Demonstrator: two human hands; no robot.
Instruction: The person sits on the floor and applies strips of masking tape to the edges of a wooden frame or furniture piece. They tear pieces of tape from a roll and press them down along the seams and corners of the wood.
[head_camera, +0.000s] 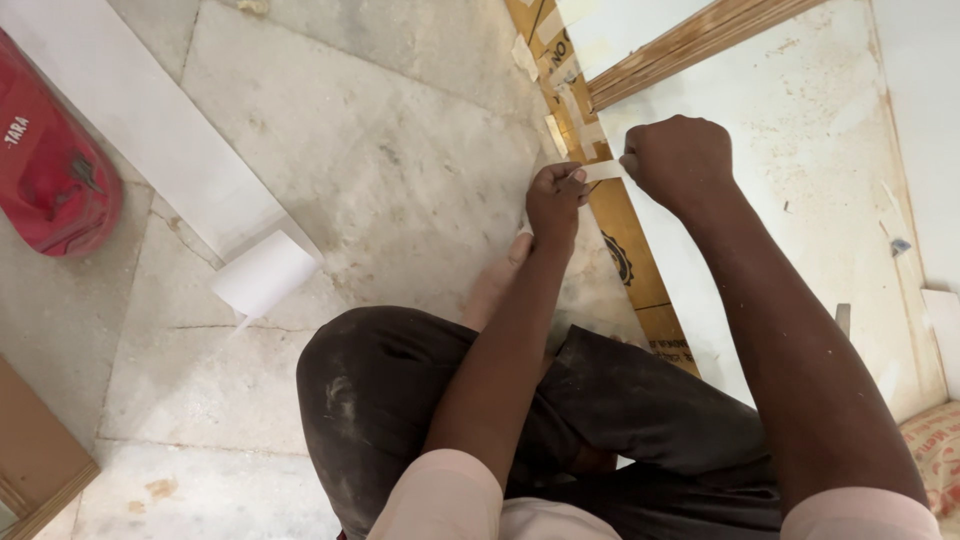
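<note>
A thin white strip (603, 170) is stretching between the two hands. Its long way is running left to right, almost flat across the view. It is looking like a narrow band of white tape or edge strip, pale and smooth, and only a short bit of it is showing between the fingers. It is sitting just above the edge of a big white board (800, 150) that is lying on the floor on the right side.

The left hand (555, 200) is pinching the left end of the strip with its fingertips pressed together. This hand is hanging over the brown cardboard band (625, 250) that is running along the near edge of the board.

The right hand (678, 160) is curling into a tight fist and is gripping the right end of the strip. It is hovering over the white board.

The person is sitting on the pale stone floor (380, 150) in dark trousers (400, 400). A bare foot (497, 280) is peeking out under the left arm.

On the left, a long white plank (150, 120) is lying on the floor, with a roll of white strip (263, 275) resting at its near end. A red bag (50, 170) is lying at the far left. A wooden trim piece (690, 45) is lying across the far part of the board.
</note>
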